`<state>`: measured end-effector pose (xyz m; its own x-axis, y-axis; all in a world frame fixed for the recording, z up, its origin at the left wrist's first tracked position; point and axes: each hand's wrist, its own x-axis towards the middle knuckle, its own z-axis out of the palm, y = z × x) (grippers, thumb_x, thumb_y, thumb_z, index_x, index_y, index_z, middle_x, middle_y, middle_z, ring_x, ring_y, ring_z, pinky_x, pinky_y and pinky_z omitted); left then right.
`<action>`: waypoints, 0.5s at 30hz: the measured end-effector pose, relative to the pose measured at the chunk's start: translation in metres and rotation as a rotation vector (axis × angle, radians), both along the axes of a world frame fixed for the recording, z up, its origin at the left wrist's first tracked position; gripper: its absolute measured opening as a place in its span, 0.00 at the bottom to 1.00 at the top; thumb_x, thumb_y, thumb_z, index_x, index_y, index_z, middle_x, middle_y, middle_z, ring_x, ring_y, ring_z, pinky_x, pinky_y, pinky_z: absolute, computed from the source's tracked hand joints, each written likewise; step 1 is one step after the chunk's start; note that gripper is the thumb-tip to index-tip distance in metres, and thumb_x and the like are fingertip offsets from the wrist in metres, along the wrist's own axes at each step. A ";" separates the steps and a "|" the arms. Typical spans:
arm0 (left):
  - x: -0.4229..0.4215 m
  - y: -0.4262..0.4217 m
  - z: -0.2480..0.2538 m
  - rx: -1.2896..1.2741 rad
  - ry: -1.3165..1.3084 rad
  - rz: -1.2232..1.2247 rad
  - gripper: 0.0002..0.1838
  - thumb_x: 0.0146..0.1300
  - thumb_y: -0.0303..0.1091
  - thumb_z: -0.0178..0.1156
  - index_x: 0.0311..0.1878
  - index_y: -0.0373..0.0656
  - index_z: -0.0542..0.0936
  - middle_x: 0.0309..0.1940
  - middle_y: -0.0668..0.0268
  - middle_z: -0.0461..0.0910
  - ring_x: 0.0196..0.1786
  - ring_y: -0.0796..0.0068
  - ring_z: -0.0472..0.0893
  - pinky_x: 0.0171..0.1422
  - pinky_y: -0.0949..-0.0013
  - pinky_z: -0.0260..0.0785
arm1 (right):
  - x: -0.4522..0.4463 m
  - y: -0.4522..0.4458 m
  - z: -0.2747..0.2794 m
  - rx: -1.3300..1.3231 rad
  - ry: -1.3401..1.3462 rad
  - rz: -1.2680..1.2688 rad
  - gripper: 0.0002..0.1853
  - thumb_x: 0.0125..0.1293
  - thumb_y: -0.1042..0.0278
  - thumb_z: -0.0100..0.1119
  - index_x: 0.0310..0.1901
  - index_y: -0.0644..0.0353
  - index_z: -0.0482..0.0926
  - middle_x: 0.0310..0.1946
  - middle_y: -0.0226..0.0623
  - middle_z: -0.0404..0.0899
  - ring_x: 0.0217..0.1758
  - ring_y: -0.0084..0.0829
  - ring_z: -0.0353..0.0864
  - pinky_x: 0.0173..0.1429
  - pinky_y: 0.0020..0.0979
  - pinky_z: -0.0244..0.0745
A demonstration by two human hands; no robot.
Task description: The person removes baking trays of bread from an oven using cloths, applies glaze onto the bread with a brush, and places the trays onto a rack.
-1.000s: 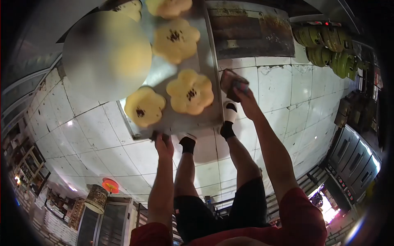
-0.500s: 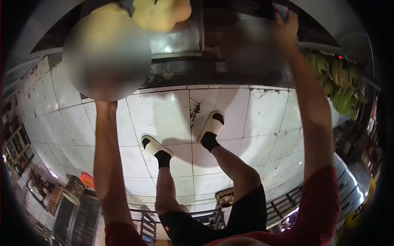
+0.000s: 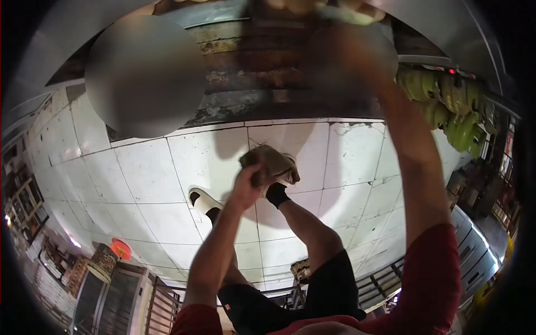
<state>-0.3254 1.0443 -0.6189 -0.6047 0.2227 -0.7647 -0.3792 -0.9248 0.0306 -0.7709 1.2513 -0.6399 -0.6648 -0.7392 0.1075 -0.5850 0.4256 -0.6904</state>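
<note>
My left hand (image 3: 248,187) is in front of my body above the floor, its fingers wrapped round a folded grey-brown cloth (image 3: 272,162). The cloth covers most of my right shoe. My right hand (image 3: 354,50) reaches forward to the dark shelf; a blurred patch hides its fingers, so I cannot make out their position or hold. Just beyond it, pale yellowish rounded pieces (image 3: 360,12) show at the top edge, smeared. A metal tray edge (image 3: 218,15) lies farther left.
A dark, stained shelf front (image 3: 240,61) runs across the top. Green bananas (image 3: 460,106) hang at the right. White tiles (image 3: 290,223) cover the floor around my feet. Behind me are a red-orange round thing (image 3: 120,249), a cabinet (image 3: 106,293) and metal racks (image 3: 382,282).
My left hand has drawn back from the shelf and now holds the cloth near my body. My right hand has shifted left along the shelf. The yellow scalloped pieces at upper left have left that spot.
</note>
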 end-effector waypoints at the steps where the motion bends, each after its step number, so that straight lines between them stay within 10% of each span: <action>1: -0.009 0.026 0.004 0.070 -0.024 0.049 0.18 0.66 0.31 0.55 0.58 0.41 0.70 0.55 0.61 0.75 0.58 0.62 0.75 0.68 0.48 0.66 | 0.035 -0.006 0.029 0.128 -0.010 -0.029 0.17 0.60 0.61 0.63 0.47 0.61 0.76 0.41 0.47 0.78 0.45 0.49 0.77 0.49 0.44 0.71; 4: -0.034 0.078 -0.014 0.177 0.018 0.193 0.18 0.67 0.26 0.54 0.59 0.43 0.69 0.53 0.62 0.76 0.58 0.61 0.75 0.69 0.43 0.63 | 0.135 0.000 0.043 0.650 0.338 -0.010 0.21 0.56 0.61 0.65 0.50 0.57 0.76 0.47 0.43 0.77 0.47 0.43 0.77 0.50 0.42 0.69; 6: -0.057 0.087 -0.016 0.165 0.024 0.182 0.17 0.66 0.25 0.54 0.58 0.44 0.71 0.51 0.62 0.76 0.56 0.61 0.76 0.69 0.44 0.63 | 0.205 0.017 0.039 0.405 0.615 -0.125 0.11 0.59 0.57 0.61 0.35 0.54 0.76 0.39 0.36 0.76 0.42 0.35 0.74 0.48 0.40 0.64; 15: 0.050 0.076 -0.027 0.182 0.108 0.092 0.10 0.56 0.18 0.55 0.39 0.44 0.77 0.39 0.60 0.80 0.47 0.63 0.79 0.68 0.49 0.61 | 0.412 0.037 0.085 0.168 -0.090 -0.349 0.17 0.57 0.73 0.62 0.50 0.59 0.78 0.45 0.36 0.77 0.44 0.35 0.77 0.50 0.38 0.72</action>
<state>-0.2755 1.1204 -0.6463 -0.7051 0.2907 -0.6467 -0.2964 -0.9494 -0.1036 -0.3587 1.2882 -0.5550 -0.8807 -0.4692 -0.0654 -0.3255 0.6997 -0.6359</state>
